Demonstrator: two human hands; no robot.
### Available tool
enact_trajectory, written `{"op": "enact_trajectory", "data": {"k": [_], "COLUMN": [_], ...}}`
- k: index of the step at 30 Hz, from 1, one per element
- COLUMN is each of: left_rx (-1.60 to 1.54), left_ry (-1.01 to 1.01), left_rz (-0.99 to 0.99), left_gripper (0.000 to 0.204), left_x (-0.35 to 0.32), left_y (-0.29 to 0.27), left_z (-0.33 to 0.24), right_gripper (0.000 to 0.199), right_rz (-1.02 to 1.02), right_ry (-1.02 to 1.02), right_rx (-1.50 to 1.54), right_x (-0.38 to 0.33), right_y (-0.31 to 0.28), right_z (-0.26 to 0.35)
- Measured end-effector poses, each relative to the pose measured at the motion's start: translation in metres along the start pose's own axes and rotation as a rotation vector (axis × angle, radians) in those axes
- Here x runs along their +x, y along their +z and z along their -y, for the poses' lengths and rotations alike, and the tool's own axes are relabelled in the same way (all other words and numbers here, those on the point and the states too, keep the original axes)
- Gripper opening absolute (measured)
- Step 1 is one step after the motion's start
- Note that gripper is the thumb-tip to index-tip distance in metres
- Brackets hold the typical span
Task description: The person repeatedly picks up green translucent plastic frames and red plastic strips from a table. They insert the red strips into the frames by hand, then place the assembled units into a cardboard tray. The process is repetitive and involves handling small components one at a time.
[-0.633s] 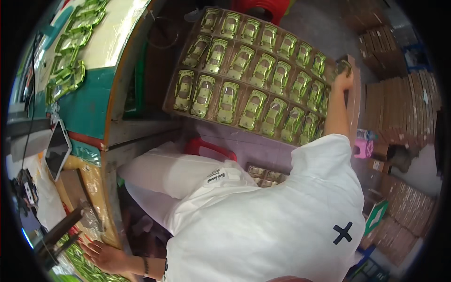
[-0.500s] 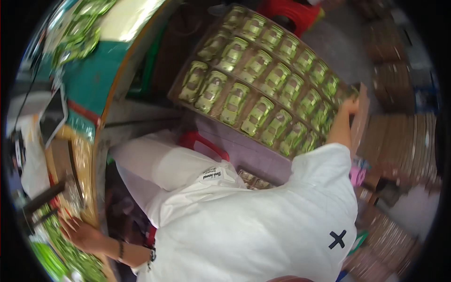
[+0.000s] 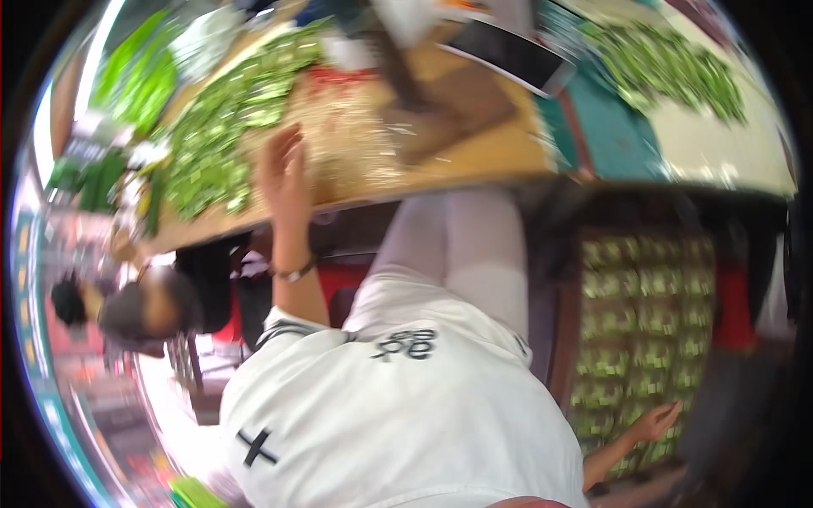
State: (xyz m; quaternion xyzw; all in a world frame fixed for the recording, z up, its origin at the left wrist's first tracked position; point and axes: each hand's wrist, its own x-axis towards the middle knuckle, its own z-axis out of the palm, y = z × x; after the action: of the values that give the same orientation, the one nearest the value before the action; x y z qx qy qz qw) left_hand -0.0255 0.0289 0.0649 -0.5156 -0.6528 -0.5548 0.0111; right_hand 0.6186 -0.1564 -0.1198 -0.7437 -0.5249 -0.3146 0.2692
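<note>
My left hand (image 3: pixel 286 173) is raised over the front of the wooden worktable, its fingers stretched out and holding nothing, slightly blurred. Left of it lies a heap of shiny green toy car parts (image 3: pixel 222 127); to its right spreads a patch of clear plastic pieces (image 3: pixel 360 148). At the lower right my right hand (image 3: pixel 656 423) hovers over a brown tray (image 3: pixel 590 334) filled with rows of green toy cars (image 3: pixel 648 317). Its fingers are loosely extended, with nothing visible in them. Motion smears the cars' details.
A dark upright tool (image 3: pixel 394 63) stands by a brown board (image 3: pixel 461 110) on the worktable. Behind lies a black-screened tablet (image 3: pixel 512 55). More green parts (image 3: pixel 669 68) cover the right end. A person (image 3: pixel 157 305) sits at the left, and something red (image 3: pixel 735 305) stands beside the tray.
The view has swung left toward the worktable. My right hand has left the tray's far corner and is over its near end. My left hand remains by the green parts.
</note>
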Motion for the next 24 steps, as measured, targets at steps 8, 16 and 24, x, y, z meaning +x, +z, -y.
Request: {"op": "enact_trajectory", "data": {"k": [8, 16, 24], "left_rx": [1.063, 0.867, 0.780], "left_ry": [-0.213, -0.187, 0.073], "left_rz": [-0.204, -0.104, 0.077], "left_gripper": [0.064, 0.059, 0.045], "left_x": [0.083, 0.104, 0.044], "left_y": [-0.158, -0.232, -0.115], "left_z": [0.116, 0.193, 0.066], "right_gripper": [0.013, 0.030, 0.016], "right_rz": [-0.066, 0.199, 0.452], "right_ry": [-0.637, -0.940, -0.944], "right_rx": [1.050, 1.150, 0.585], "right_x": [0.061, 0.136, 0.161], "right_y": [0.010, -0.058, -0.048], "right_z": [0.317, 0.554, 0.650]}}
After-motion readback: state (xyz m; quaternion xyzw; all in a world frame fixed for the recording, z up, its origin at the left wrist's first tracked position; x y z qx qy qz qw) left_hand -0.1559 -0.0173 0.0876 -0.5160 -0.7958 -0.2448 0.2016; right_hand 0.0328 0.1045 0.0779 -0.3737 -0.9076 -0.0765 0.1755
